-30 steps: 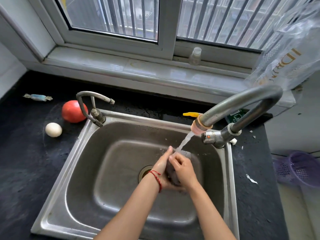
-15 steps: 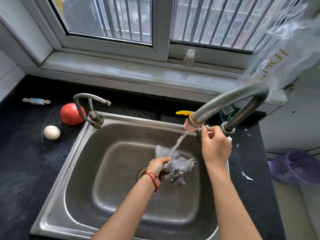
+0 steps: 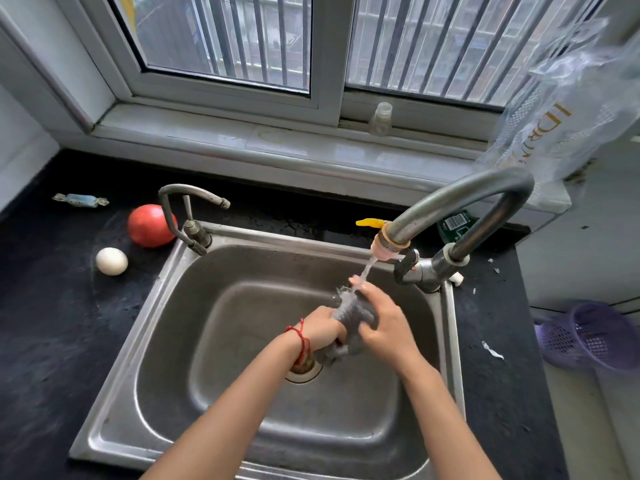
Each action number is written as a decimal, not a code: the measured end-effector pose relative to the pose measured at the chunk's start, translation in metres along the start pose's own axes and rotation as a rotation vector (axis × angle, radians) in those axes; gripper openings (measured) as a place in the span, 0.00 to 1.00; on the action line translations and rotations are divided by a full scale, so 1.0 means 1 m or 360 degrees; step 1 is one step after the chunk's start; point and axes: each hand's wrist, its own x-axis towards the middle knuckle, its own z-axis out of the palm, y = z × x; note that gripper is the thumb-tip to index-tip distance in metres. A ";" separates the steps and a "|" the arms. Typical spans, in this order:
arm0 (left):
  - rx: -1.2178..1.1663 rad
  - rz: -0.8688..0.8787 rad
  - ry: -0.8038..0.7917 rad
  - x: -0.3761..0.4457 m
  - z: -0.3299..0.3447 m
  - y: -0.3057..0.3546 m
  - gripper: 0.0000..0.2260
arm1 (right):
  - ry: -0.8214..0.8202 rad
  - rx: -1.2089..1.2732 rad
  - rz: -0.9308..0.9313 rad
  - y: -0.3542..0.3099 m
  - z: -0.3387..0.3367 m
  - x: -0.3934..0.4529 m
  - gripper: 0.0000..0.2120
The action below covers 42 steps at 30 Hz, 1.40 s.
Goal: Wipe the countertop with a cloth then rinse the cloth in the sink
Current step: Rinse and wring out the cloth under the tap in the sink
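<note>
A wet grey cloth (image 3: 351,315) is bunched between both hands over the steel sink (image 3: 166,306), above the drain (image 3: 304,370). My left hand (image 3: 322,327), with a red string on the wrist, grips its lower left part. My right hand (image 3: 384,323) clasps it from the right. Water runs from the large tap (image 3: 460,199) onto the top of the cloth and my right fingertips. The black countertop (image 3: 52,341) surrounds the sink.
A red tomato (image 3: 149,225), a white egg (image 3: 111,260) and a wrapped sweet (image 3: 81,199) lie left of the sink. A smaller tap (image 3: 188,209) stands at the sink's back left corner. A small bottle (image 3: 380,118) is on the sill, a purple basket (image 3: 592,336) at right.
My right hand left the tap handle and came back down onto the cloth. The cloth, hanging loose from my left hand half a second ago, is bunched between both hands under the stream.
</note>
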 end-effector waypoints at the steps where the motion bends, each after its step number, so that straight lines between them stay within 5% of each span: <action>1: 0.0121 0.0022 -0.0039 -0.002 -0.002 0.001 0.08 | -0.0172 -0.0065 -0.0088 -0.001 0.002 0.006 0.35; 3: 0.0342 0.0078 -0.0102 -0.004 -0.007 0.004 0.09 | -0.0369 -0.0314 -0.0167 -0.001 0.005 0.014 0.32; 6: 0.0461 0.0141 -0.0088 -0.007 -0.018 0.004 0.11 | -0.0297 -0.0610 -0.0127 0.002 0.000 0.017 0.16; 12: 0.0701 0.0306 0.0498 -0.005 -0.022 -0.009 0.03 | -0.0084 -0.0609 0.0102 0.010 -0.002 0.012 0.05; 19: 0.0434 0.0472 0.0982 -0.013 0.003 -0.002 0.09 | 0.0359 0.0057 0.0751 -0.011 0.023 0.013 0.15; 24: -0.0012 0.0391 0.0592 -0.026 0.015 0.008 0.16 | 0.0218 0.1169 0.0985 -0.023 0.031 0.015 0.20; 27: -0.0178 0.0480 0.0384 -0.034 0.006 -0.002 0.19 | 0.0143 0.0807 0.0822 -0.015 0.026 0.012 0.15; 31: -0.0050 0.0628 0.0651 -0.030 -0.006 -0.017 0.24 | 0.0129 0.0815 0.0562 -0.020 0.018 0.013 0.04; 35: 0.0033 0.0733 -0.0016 -0.023 -0.012 -0.014 0.44 | -0.0005 0.1468 0.0694 -0.025 0.004 0.014 0.06; 39: -0.0051 0.0745 -0.0430 -0.017 -0.009 -0.003 0.38 | -0.0220 0.1882 0.0933 -0.030 -0.009 0.015 0.12; 42: -0.0225 0.0610 -0.0483 -0.017 -0.003 -0.008 0.26 | 0.0016 0.1963 0.0995 -0.033 -0.008 0.025 0.08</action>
